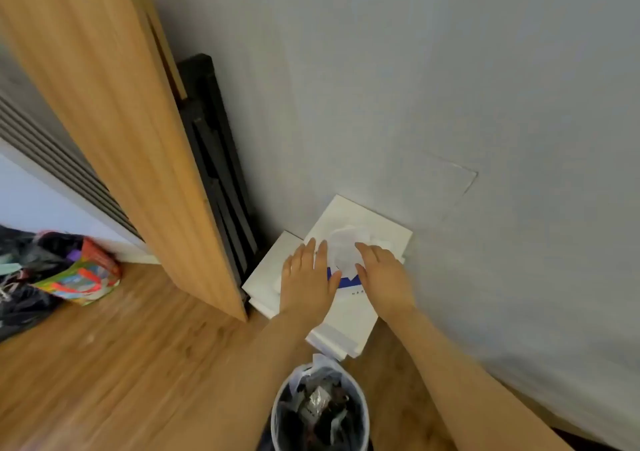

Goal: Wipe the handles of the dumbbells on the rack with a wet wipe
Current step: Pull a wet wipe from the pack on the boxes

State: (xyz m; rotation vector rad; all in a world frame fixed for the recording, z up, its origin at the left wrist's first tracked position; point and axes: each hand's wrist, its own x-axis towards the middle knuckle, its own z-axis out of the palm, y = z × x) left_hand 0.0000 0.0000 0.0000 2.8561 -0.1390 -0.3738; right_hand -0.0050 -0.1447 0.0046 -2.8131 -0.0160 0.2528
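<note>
The person is reaching both hands down to a white wet-wipe pack (pixel 349 229) with a blue mark on its top, which is lying on the floor against the pale wall (pixel 415 87), on top of other flat white packs (pixel 266 274). The left hand (pixel 306 277) is lying flat on the pack's left part, its fingers straight and slightly spread, pressing on the surface and curling round nothing. The right hand (pixel 382 274) is sitting just to the right of it, its fingers bending toward a crumpled white wet wipe (pixel 344 246) that is sticking up from the pack's opening; the frame is blurred, so whether those fingers are actually pinching the wipe cannot be told. The two hands are near each other but apart, with the wipe between them.

A round bin (pixel 318 412) lined with a bag and holding dark rubbish is standing on the wooden floor (pixel 121 364) below the forearms. A wooden panel (pixel 114 121) is leaning at the left, with a dark slatted thing (pixel 218 159) behind it against the wall. A colourful bag (pixel 81 274) is lying at the far left beside dark bags.
</note>
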